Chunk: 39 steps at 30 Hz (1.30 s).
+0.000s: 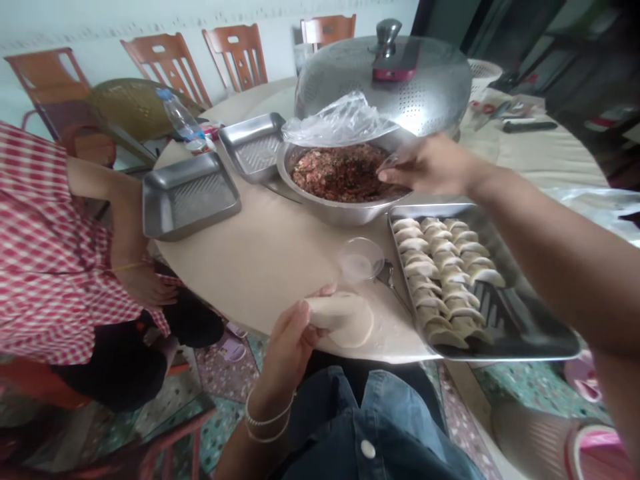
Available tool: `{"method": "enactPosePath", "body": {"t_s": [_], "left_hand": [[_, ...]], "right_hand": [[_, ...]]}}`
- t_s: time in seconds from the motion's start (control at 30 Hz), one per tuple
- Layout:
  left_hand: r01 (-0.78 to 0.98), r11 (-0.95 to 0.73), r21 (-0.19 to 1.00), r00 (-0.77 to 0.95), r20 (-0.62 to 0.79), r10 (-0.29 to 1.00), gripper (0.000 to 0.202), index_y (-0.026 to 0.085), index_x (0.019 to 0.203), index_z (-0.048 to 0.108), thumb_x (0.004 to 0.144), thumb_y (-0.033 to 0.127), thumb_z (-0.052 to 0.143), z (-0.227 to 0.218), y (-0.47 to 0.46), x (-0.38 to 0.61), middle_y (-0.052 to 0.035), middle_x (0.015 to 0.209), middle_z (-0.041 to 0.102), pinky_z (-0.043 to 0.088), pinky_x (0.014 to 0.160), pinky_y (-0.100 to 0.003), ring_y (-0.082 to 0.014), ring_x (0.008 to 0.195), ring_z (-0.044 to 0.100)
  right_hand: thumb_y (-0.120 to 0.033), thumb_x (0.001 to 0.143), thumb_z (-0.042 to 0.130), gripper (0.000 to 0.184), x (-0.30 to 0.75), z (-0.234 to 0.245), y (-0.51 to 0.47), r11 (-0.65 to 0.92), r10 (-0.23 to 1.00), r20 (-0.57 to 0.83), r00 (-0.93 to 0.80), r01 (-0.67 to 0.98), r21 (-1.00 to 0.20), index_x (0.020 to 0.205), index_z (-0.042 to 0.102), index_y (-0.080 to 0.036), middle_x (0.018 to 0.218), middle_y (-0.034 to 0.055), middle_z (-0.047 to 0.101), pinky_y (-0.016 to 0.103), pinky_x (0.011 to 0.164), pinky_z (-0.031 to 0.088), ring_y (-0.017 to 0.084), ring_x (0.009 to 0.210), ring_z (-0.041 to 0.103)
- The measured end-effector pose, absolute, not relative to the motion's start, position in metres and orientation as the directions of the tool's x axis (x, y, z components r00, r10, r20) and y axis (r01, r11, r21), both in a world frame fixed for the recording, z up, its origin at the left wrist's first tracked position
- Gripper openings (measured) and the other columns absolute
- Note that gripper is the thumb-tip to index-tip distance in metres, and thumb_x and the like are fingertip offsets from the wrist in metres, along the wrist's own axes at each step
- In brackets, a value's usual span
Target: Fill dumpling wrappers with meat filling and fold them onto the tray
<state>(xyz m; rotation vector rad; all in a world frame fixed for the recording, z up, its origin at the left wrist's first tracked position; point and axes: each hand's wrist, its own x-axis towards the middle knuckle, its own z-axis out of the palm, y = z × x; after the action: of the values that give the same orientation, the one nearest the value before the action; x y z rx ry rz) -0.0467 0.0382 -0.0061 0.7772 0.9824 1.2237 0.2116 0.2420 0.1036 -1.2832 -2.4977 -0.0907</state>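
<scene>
Head view: low in the frame's centre, the left hand [293, 340] curls loosely round a dumpling wrapper [345, 320], thumb on top, at the worktop [260, 260] edge. The right hand [425, 170] reaches to the steel bowl [340, 215] of minced filling [345, 173], fingers drawn together; whether they grip anything I cannot tell. This looks like the filling stage, and loading the wrapper would call for a small, steady portion. At right, a tray [540, 340] holds rows of folded dumplings [445, 267]; two trays [190, 197] at upper left hold nothing.
</scene>
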Motion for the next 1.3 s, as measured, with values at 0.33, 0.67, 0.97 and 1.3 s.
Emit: {"method": "enactPosePath", "body": {"t_s": [0.33, 0.67, 0.97, 1.3], "left_hand": [[0.370, -0.079, 0.925, -0.232, 0.175, 0.957, 0.027, 0.022, 0.092, 0.077, 0.092, 0.033, 0.053, -0.013, 0.043, -0.073, -0.0040, 0.092, 0.077, 0.051, 0.082, -0.027, -0.0190, 0.088, 0.070], [0.363, 0.098, 0.927, -0.355, 0.040, 0.934, 0.022, 0.018, 0.079, 0.075, 0.086, 0.029, 0.058, -0.010, 0.052, -0.092, 0.0002, 0.073, 0.072, 0.044, 0.065, -0.023, -0.0165, 0.071, 0.063], [-0.186, 0.229, 0.955, -0.248, -0.272, 0.930, 0.031, 0.018, 0.064, 0.072, 0.070, 0.049, 0.072, -0.012, 0.051, -0.078, -0.0015, 0.060, 0.068, 0.049, 0.057, -0.026, -0.0174, 0.060, 0.063], [-0.574, 0.242, 0.782, -0.301, -0.477, 0.826, 0.036, 0.016, 0.079, 0.073, 0.057, 0.043, 0.083, -0.003, 0.055, -0.060, -0.0050, 0.083, 0.077, 0.059, 0.079, -0.032, -0.0222, 0.084, 0.072]], "right_hand": [[-0.025, 0.087, 0.051, 0.018, 0.197, 0.131, 0.253, 0.464, 0.768, 0.546, -0.334, 0.878, -0.115, 0.076, 0.064, -0.018, 0.072, 0.0010, 0.064, 0.026, 0.064, 0.039, 0.009, 0.065, 0.052], [-0.026, 0.090, 0.053, 0.039, 0.192, 0.118, 0.248, 0.486, 0.835, 0.395, -0.384, 0.851, -0.198, 0.052, 0.046, -0.020, 0.046, -0.0040, 0.038, 0.027, 0.057, 0.031, 0.007, 0.049, 0.030], [-0.026, 0.093, 0.054, 0.030, 0.187, 0.115, 0.240, 0.393, 0.909, 0.357, -0.216, 0.733, -0.556, 0.066, 0.065, -0.018, 0.055, -0.0032, 0.059, 0.021, 0.055, 0.038, 0.004, 0.050, 0.048], [-0.024, 0.097, 0.050, 0.028, 0.173, 0.121, 0.227, 0.327, 0.943, 0.259, -0.206, 0.449, -0.832, 0.074, 0.065, -0.017, 0.056, -0.0023, 0.061, 0.020, 0.047, 0.039, 0.004, 0.045, 0.049]]}}
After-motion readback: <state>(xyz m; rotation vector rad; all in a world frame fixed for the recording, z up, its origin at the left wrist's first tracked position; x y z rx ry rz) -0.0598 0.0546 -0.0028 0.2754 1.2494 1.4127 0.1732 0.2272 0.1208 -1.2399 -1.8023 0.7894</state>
